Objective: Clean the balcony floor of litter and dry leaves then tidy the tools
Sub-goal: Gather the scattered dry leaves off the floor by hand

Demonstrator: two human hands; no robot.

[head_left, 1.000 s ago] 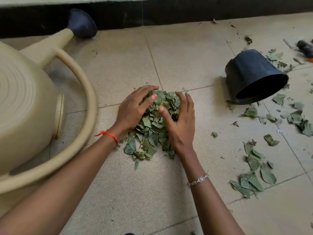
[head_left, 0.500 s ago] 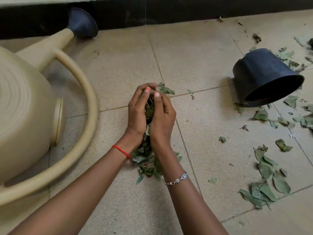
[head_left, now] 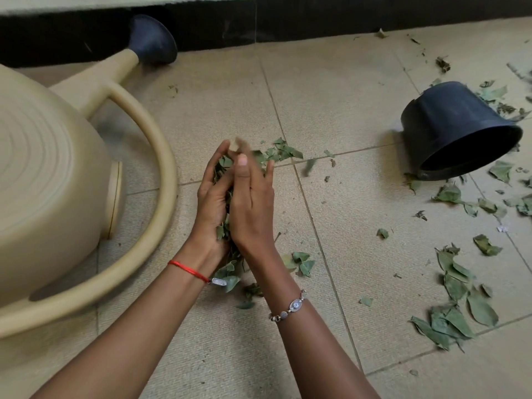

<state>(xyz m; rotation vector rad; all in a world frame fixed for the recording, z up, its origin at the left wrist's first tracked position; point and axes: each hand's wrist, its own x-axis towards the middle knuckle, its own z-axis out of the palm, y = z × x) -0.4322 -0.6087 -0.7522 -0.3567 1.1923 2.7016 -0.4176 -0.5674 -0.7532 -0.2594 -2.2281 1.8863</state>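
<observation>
A bunch of dry, curled green leaves (head_left: 224, 230) is sandwiched between a person's left hand (head_left: 211, 203) and right hand (head_left: 253, 205), the 2 palms pressed together with fingers nearly straight, just above the beige tiled floor (head_left: 218, 105) at centre. Loose bits spill out below the wrists. More scattered green leaves (head_left: 454, 321) lie to the right, near a black plastic pot (head_left: 449, 122) tipped on its side. A beige plastic watering can (head_left: 51, 180) sits at left.
</observation>
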